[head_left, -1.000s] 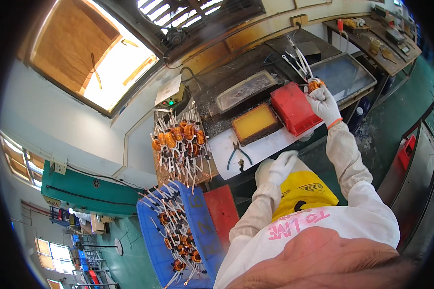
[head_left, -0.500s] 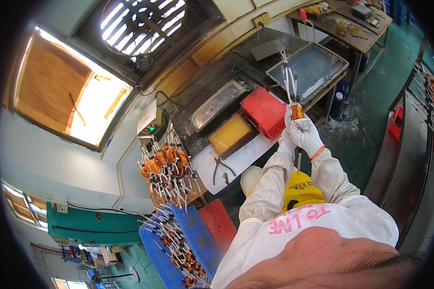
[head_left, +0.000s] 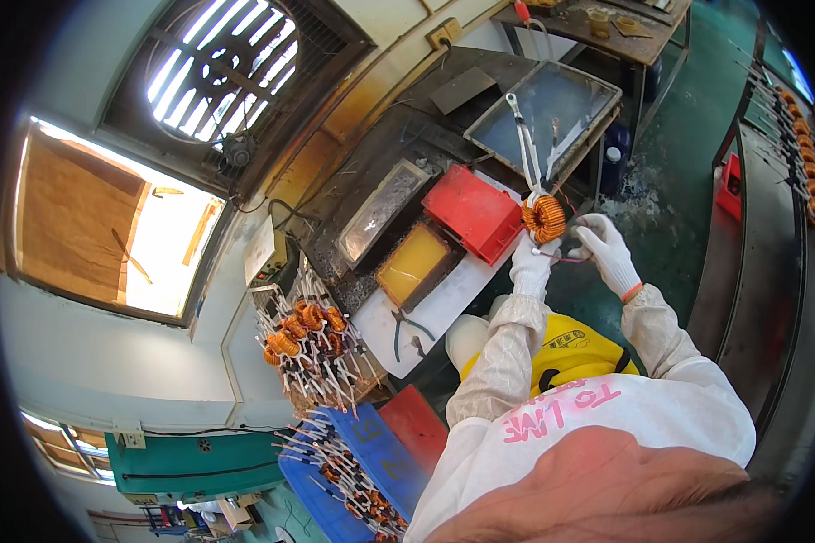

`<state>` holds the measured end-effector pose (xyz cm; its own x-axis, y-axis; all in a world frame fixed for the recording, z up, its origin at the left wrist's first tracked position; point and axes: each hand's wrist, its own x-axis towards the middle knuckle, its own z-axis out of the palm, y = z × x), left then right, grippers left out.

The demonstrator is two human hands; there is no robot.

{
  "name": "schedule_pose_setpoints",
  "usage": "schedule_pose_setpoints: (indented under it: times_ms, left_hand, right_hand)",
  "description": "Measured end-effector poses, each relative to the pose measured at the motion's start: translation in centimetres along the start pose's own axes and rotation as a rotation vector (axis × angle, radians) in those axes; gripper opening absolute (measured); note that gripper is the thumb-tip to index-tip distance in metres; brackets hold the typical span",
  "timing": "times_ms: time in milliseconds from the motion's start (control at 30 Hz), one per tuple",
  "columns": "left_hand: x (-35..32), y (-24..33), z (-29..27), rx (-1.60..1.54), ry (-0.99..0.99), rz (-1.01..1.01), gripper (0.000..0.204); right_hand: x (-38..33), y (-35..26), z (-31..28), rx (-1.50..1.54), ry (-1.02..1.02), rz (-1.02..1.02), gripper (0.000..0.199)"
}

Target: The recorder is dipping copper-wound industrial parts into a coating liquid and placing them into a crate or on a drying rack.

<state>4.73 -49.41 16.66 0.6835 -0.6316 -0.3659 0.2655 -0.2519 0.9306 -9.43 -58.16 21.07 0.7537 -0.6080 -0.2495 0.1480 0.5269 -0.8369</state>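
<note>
In my gloved left hand I hold a ring-shaped copper-wound coil from below, its round face turned up. Long white-sleeved leads stand up from the coil toward the far side, with bare ends on top. My gloved right hand is just right of the coil, thumb and fingers pinched together. A thin dark red wire runs from beneath the coil to those fingertips. Left of the coil stands a red box.
Beside the red box are a tray of yellow material and a long metal trough. Pliers lie on a white sheet. Coils are heaped at left, above a blue bin. A shallow water-like basin stands beyond.
The coil has turned from edge-on to face-up and come nearer. My right hand has left the coil and moved right, with the thin wire at its fingertips. The whole view has shifted.
</note>
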Motion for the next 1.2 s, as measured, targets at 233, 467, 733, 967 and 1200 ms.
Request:
schedule_pose_setpoints:
  times_ms: [233,467,733,967,1200]
  left_hand:
    - [-0.7,-0.6,-1.0,-0.126,-0.019,0.042,0.046]
    - [-2.1,0.3,0.5,0.034,0.024,0.184,0.044]
    - [-1.8,-0.7,0.5,0.042,-0.020,0.072,0.052]
    - [-3.2,-0.9,1.3,0.300,0.040,0.019,0.049]
    - [-3.4,-1.4,1.1,0.382,0.004,0.081,0.051]
  right_hand:
    - [-1.6,2.9,2.2,-1.077,0.113,-0.524,0.039]
    - [-3.1,4.8,1.0,-1.314,0.100,-0.550,0.046]
    - [-3.0,1.9,0.5,-0.919,0.136,-0.855,0.017]
    - [2.2,-4.5,-0.4,-1.189,0.248,-0.850,0.053]
    - [3.3,-3.8,-1.1,-1.409,0.246,-0.622,0.057]
